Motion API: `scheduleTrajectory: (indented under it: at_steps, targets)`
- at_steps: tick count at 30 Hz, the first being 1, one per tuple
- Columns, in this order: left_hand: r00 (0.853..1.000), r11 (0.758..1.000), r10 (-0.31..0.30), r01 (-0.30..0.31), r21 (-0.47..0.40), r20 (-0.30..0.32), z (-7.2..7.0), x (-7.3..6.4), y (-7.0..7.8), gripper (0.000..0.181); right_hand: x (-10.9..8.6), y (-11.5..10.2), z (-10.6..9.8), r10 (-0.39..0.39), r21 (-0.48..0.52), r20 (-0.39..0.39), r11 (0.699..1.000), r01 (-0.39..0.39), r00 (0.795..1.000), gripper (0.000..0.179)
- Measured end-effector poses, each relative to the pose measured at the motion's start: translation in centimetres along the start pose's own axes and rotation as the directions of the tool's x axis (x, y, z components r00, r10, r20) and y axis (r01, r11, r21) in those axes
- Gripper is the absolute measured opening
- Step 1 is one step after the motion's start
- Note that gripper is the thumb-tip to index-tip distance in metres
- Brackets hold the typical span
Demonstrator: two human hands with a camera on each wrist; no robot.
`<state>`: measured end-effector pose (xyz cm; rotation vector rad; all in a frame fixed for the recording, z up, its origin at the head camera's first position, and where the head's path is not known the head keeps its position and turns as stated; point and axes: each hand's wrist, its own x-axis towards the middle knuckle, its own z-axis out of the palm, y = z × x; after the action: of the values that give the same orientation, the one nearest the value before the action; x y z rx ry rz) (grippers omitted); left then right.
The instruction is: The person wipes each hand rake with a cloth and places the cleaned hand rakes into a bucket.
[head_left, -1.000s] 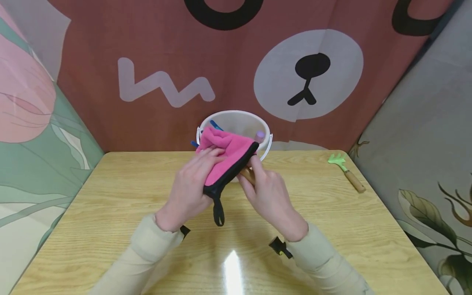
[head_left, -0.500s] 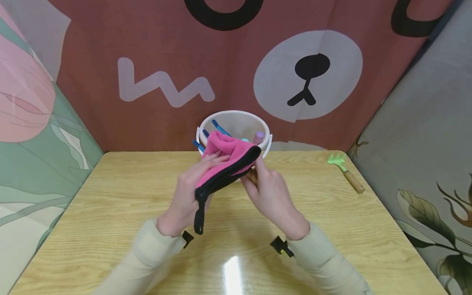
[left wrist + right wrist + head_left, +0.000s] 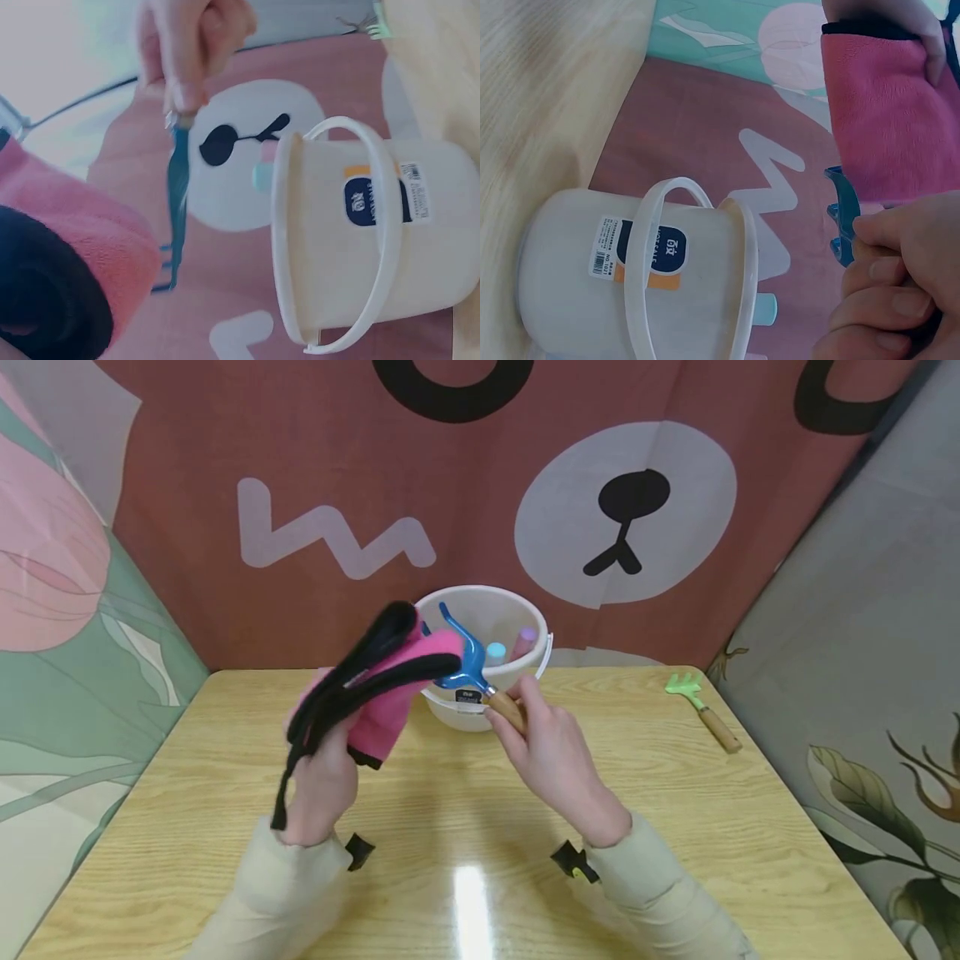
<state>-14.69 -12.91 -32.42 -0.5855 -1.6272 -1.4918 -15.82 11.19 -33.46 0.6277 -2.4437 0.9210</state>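
My left hand (image 3: 324, 789) holds a bunched pink cloth (image 3: 386, 718) with black edging and a hanging black loop, left of the bucket. In my right hand (image 3: 551, 752) is a blue hand rake (image 3: 472, 664), gripped by its wooden handle (image 3: 506, 710). Its curved tines point away, in front of the bucket's opening in the head view. The cloth hides part of the tines there. In the left wrist view the rake (image 3: 178, 202) hangs beside the cloth (image 3: 97, 232); whether they touch is unclear. The right wrist view shows the fingers curled around the handle.
A white bucket (image 3: 498, 607) with a carrying handle stands at the table's back edge. Inside are an item with a light blue top (image 3: 496, 653) and a purple one (image 3: 524, 643). A green hand rake (image 3: 703, 710) lies at the right of the wooden table (image 3: 420, 877).
My left hand has pulled the cloth left and toward me, off the rake, uncovering its blue head and the bucket's front. My right hand has stayed nearly still with the rake.
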Motion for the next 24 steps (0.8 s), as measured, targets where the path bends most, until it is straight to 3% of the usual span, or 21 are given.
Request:
scheduleTrajectory:
  at_steps: [2, 3, 4, 6, 8, 11, 16, 24]
  targets:
    - [0.985, 0.995, -0.090, 0.084, -0.048, -0.147, -0.4, 0.4, -0.1, 0.017, 0.0, -0.1, -0.1, 0.015, -0.001, 0.003, 1.000, -0.015, 1.000, 0.023]
    - [0.960, 0.977, -0.166, 0.128, -0.171, -0.226, -0.5, 0.8, -0.1, 0.015, 0.0, -0.1, -0.1, 0.020, -0.003, 0.002, 1.000, -0.020, 1.000, 0.023]
    - [0.933, 0.955, -0.212, 0.134, -0.263, -0.293, -0.6, 1.1, -0.2, 0.015, 0.0, -0.1, -0.1, 0.022, -0.005, 0.001, 1.000, -0.022, 1.000, 0.023]
    - [0.897, 0.913, -0.258, 0.106, -0.393, -0.358, -0.8, 1.8, -0.4, 0.013, 0.1, -0.2, -0.2, 0.022, -0.004, 0.000, 1.000, -0.022, 1.000, 0.024]
    - [0.874, 0.878, -0.303, 0.101, -0.468, -0.380, -0.9, 2.2, -0.6, 0.015, 0.1, -0.3, -0.2, 0.020, -0.004, -0.003, 1.000, -0.020, 1.000, 0.024]
    - [0.853, 0.814, -0.384, 0.133, -0.565, -0.353, -1.1, 2.5, -1.0, 0.022, 0.1, -0.4, -0.2, 0.018, -0.002, -0.007, 1.000, -0.018, 1.000, 0.025]
    - [0.827, 0.759, -0.487, 0.242, -0.604, -0.281, -1.3, 2.3, -1.9, 0.030, 0.1, -0.6, -0.3, 0.018, 0.006, -0.009, 1.000, -0.018, 1.000, 0.025]
    - [0.816, 0.678, -0.561, 0.356, -0.643, -0.139, -1.3, 2.0, -3.3, 0.040, 0.1, -1.2, -0.4, 0.019, 0.030, 0.006, 0.999, -0.019, 1.000, 0.025]
